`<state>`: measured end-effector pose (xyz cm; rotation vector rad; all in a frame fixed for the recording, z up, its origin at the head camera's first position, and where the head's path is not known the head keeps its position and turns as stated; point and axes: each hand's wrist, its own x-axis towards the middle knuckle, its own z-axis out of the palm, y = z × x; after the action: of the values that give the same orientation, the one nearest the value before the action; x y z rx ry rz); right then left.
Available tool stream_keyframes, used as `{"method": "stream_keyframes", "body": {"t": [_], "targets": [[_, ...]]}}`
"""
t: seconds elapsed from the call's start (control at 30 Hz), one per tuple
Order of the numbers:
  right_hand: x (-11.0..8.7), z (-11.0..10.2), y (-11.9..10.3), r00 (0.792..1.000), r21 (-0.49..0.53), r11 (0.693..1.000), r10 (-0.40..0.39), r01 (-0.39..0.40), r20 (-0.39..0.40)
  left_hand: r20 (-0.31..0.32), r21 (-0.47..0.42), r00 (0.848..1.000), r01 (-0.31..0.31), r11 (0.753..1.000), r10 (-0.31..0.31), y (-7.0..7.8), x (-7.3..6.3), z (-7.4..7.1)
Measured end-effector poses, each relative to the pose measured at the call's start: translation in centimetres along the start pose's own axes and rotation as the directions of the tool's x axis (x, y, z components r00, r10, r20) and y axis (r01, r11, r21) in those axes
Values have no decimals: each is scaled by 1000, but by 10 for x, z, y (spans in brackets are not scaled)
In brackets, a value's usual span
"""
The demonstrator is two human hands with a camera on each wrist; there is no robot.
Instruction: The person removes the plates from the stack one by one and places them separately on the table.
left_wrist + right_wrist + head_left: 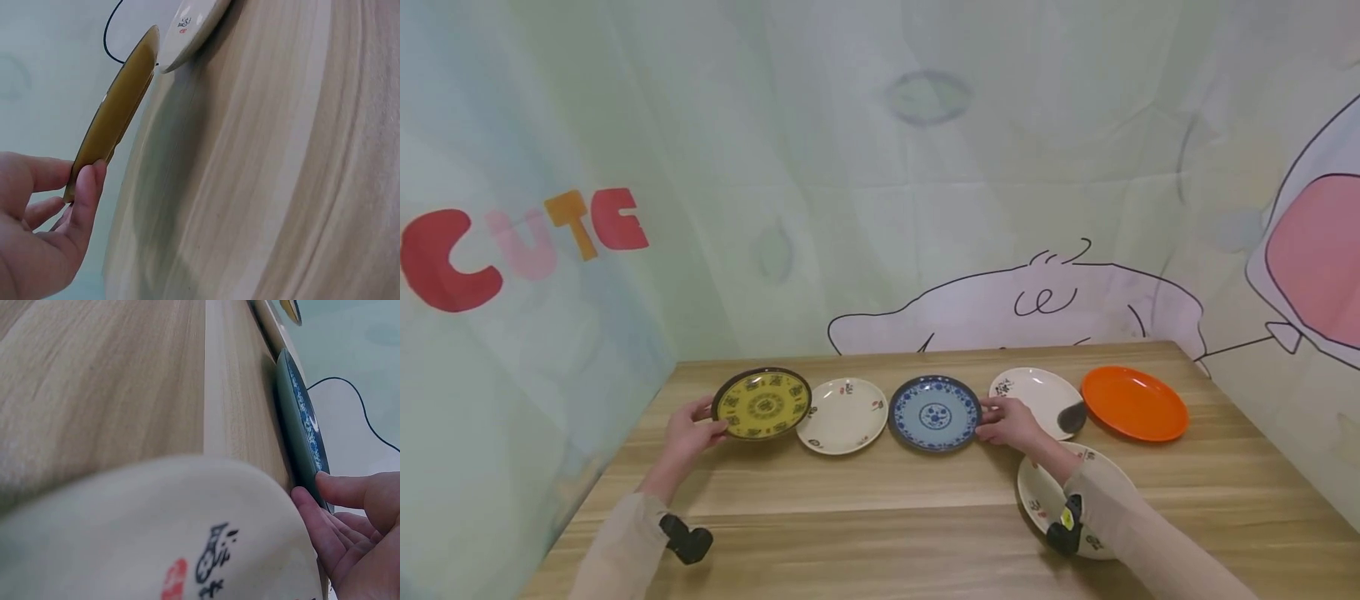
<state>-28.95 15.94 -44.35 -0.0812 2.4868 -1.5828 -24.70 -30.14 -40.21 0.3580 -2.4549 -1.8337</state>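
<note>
My left hand [692, 432] grips the left rim of a yellow plate [763, 405] with a dark edge and dark pattern. In the left wrist view the yellow plate [115, 112] is tilted and raised off the table, its shadow below. With thumb and fingers, my right hand [1013, 425] pinches the right rim of a blue plate [936, 415] with a flower pattern. Seen from the right wrist, the blue plate [299, 419] sits low over the wood, thumb on top of its rim. Between these two plates lies a small white plate [842, 418], partly overlapped by the yellow one.
Beyond my right hand lie a white plate with a dark patch [1033, 396] and an orange plate [1135, 404]. Another white plate [1037, 492] is under my right forearm, partly hidden. All are on a wooden table [850, 533], with a printed curtain [865, 208] behind.
</note>
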Motion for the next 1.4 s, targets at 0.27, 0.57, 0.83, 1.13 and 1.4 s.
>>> {"method": "stream_keyframes", "body": {"t": [0.27, 0.57, 0.83, 1.13, 1.4], "targets": [[0, 1, -1, 1000, 1, 1000, 9, -9, 7, -26, -26, 999, 19, 999, -20, -13, 2, -12], [1, 0, -2, 1000, -18, 1000, 17, -17, 10, -58, -27, 998, 37, 999, -38, -20, 2, -19], [0, 2, -2, 1000, 5, 1000, 15, -15, 1, -78, -30, 994, 70, 997, -72, -26, 2, -17], [-1, 1, -1, 1000, -8, 1000, 14, -14, 2, -72, 12, 994, 77, 997, -76, -31, 2, -15], [-1, 2, -4, 1000, -4, 1000, 22, -22, -16, -29, 44, 996, 89, 995, -88, -34, 3, -16]]}}
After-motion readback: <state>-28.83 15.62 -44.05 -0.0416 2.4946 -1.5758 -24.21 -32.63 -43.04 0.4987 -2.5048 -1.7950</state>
